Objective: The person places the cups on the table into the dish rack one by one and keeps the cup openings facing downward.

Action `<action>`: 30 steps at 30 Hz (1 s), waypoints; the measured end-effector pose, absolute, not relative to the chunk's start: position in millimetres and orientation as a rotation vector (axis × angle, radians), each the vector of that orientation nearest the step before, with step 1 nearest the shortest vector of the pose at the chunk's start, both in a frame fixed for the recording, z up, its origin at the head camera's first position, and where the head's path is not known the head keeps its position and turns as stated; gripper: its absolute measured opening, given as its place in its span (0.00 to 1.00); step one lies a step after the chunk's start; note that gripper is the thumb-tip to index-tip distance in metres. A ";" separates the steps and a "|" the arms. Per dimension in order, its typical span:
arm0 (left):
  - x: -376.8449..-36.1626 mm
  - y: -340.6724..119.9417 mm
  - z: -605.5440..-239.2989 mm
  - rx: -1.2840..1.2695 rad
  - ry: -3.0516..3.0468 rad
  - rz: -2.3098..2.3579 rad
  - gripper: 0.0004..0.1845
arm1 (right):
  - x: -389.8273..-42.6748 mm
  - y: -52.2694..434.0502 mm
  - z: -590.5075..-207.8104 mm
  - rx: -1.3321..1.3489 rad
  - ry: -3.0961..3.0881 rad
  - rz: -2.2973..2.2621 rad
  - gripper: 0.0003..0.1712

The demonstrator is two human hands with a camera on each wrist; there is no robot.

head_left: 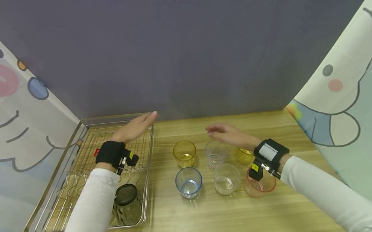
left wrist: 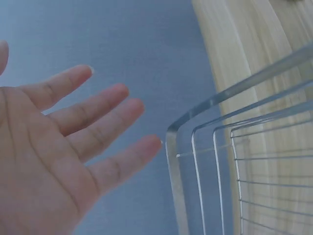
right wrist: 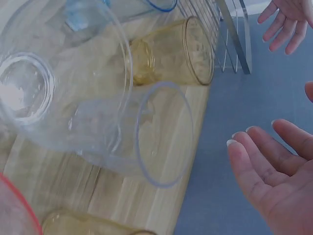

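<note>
My left hand (head_left: pixel 135 128) is held over the far part of a wire dish rack (head_left: pixel 148 173), its fingers straight and touching nothing. In the left wrist view its palm and spread fingers show beside the rack's rim. My right hand (head_left: pixel 230 134) hovers over the cups, fingers relaxed, holding nothing. Nearest below it is a clear cup with a pale purple rim (right wrist: pixel 164 139). Around that stand an amber cup (head_left: pixel 185 155), a blue-rimmed cup (head_left: pixel 189 185), a plain clear cup (head_left: pixel 227 181), a yellow cup (head_left: pixel 244 156) partly hidden by the right arm, and a red-rimmed cup (head_left: pixel 261 186).
A dark, smoky cup (head_left: pixel 128 207) sits upside down in the rack's near right corner, partly behind the left sleeve. Wire prongs (head_left: pixel 73 177) rise inside the rack. A grey panel (head_left: pixel 179 56) closes off the back of the wooden table (head_left: pixel 197 224), with printed curtains at both sides.
</note>
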State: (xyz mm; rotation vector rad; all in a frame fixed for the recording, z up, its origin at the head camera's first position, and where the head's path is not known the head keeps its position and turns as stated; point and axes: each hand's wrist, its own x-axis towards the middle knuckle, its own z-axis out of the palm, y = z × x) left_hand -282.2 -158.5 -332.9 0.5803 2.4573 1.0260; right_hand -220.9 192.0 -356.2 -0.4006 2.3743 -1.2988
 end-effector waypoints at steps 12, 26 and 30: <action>-291.9 -171.3 -351.8 0.538 2.384 1.144 0.41 | -229.2 225.0 -363.3 -0.333 2.567 -1.150 0.31; -299.1 -192.8 -375.6 0.432 2.349 1.330 0.45 | -233.9 259.4 -384.9 -0.259 2.700 -0.738 0.44; -295.4 -199.1 -379.7 0.404 2.391 1.309 0.44 | -231.3 259.9 -394.1 -0.266 2.744 -0.544 0.46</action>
